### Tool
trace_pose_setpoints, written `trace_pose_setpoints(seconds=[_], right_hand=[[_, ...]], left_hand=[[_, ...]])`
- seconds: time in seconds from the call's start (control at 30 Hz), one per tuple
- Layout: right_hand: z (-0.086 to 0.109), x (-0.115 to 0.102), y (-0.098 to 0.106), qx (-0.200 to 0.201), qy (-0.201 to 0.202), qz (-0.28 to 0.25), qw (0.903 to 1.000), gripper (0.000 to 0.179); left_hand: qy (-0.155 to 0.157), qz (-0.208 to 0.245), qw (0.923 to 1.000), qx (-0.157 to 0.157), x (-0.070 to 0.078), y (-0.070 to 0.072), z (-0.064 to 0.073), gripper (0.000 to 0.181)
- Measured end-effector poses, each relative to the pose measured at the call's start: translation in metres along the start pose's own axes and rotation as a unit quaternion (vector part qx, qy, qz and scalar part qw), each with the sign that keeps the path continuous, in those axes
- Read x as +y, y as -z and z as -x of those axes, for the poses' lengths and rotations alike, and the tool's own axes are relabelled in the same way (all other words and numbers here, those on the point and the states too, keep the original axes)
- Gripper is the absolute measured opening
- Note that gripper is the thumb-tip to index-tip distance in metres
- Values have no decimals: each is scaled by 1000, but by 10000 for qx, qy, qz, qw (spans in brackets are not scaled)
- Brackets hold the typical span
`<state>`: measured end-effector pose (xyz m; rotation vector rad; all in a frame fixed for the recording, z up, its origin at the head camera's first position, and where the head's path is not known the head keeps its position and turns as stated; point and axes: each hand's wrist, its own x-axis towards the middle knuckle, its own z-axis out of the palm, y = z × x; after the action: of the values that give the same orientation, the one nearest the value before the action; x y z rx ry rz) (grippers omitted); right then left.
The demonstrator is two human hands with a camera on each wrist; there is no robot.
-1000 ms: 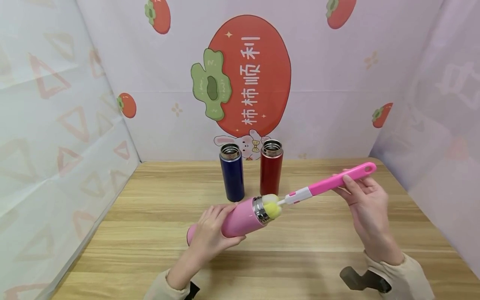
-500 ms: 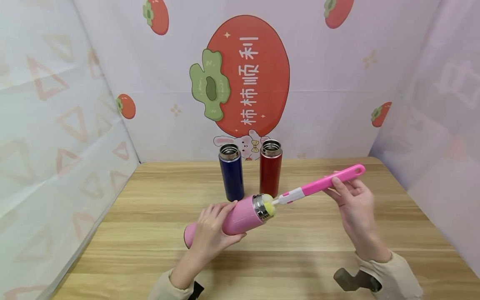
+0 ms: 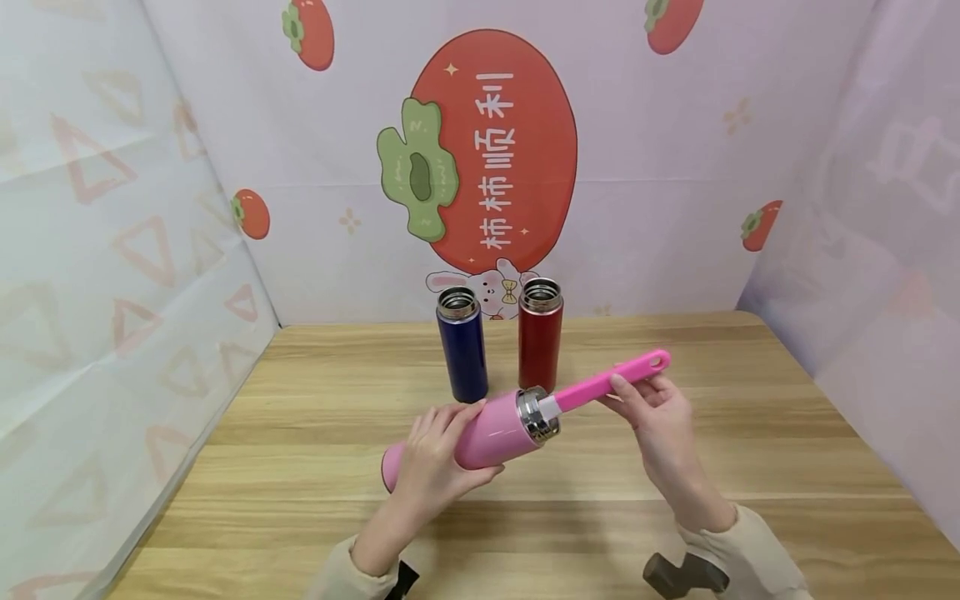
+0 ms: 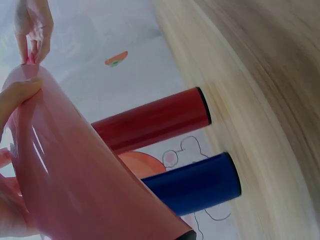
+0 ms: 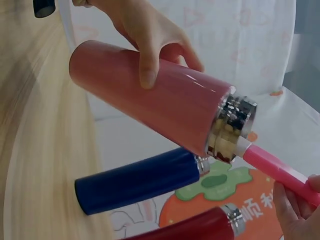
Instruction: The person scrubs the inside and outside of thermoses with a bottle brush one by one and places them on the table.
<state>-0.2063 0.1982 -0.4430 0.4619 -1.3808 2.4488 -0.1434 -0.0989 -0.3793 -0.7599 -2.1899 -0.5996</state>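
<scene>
- Holding the pink bottle (image 3: 491, 439) tilted, lower centre of the frame, in a curled left grip (image 3: 437, 458).
- Pinching the pink-handled tool (image 3: 592, 389), right of centre, in the right grip (image 3: 662, 427).
- Seemingly at insertion; next, likely needing straight pushing, steady bracing.

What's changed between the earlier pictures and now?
The right hand has moved left, pushing the pink-handled brush deeper into the pink bottle; the brush head, earlier showing at the mouth, is now hidden inside. The left hand still grips the bottle. The blue bottle and red bottle stand as before.
</scene>
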Motion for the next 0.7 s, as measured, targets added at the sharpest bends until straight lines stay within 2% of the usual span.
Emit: trace_pose_setpoints(seconds=[0.03, 0.07, 0.13, 0.2, 0.23, 0.37, 0.43, 0.47, 0.63, 0.67, 0.7], right_hand=[[-2, 18, 12, -36, -51, 11, 10000, 31], [-4, 36, 25, 23, -88, 241, 9997, 34], [-1, 48, 24, 68, -164, 464, 9988, 35], [3, 49, 16, -17, -167, 519, 9985, 36], [8, 35, -2, -111, -176, 431, 9989, 34], [15, 9, -30, -202, -67, 209, 9996, 34], [15, 8, -32, -189, -97, 239, 9995, 34], [12, 21, -19, -134, -108, 389, 9991, 35], [7, 49, 7, -41, -253, 453, 9986, 39], [7, 51, 9, -43, -253, 364, 9990, 40], [9, 38, -3, -129, -228, 138, 9996, 38]], left_hand=[[12, 52, 10000, -24, 1, 0, -1, 73], [28, 97, 9999, -43, 2, -1, -2, 73], [47, 133, 9999, -22, 3, -2, -2, 73], [70, 159, 9998, -8, 4, -3, -2, 73], [59, 155, 9999, -5, 4, -3, -1, 74], [30, 152, 9999, -27, 3, -3, 1, 74], [52, 167, 9998, -69, 3, -3, 1, 74], [63, 184, 9998, -83, 2, -3, 2, 74], [106, 241, 9995, -162, 1, -2, 3, 73], [96, 242, 9995, -168, 1, -2, 4, 74], [83, 235, 9995, -172, 1, -2, 4, 74]])
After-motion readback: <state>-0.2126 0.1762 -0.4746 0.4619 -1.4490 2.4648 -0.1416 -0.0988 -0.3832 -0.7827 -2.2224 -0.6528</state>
